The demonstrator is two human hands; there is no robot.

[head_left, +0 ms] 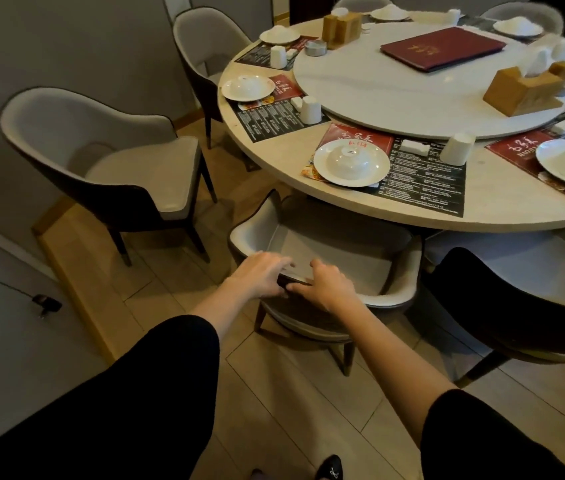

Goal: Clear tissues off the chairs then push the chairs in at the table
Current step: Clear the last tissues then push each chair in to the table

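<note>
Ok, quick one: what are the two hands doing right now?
Left hand: open, blurred fingers lying fairly straight over the back rim of the chair.
Right hand: closed on the same rim, fingers curled over it.

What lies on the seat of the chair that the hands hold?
The chair seat shows nothing on it; its front is hidden under the table.

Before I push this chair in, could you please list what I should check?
1. Hold on chair: left hand and right hand on its back: ok.
2. Seat bare where visible: ok.
3. Seat front under the table rim: ok.
4. Gap to right chair: cannot tell.
5. Left chair pushed in: not ok, it stands apart from the table.
</note>
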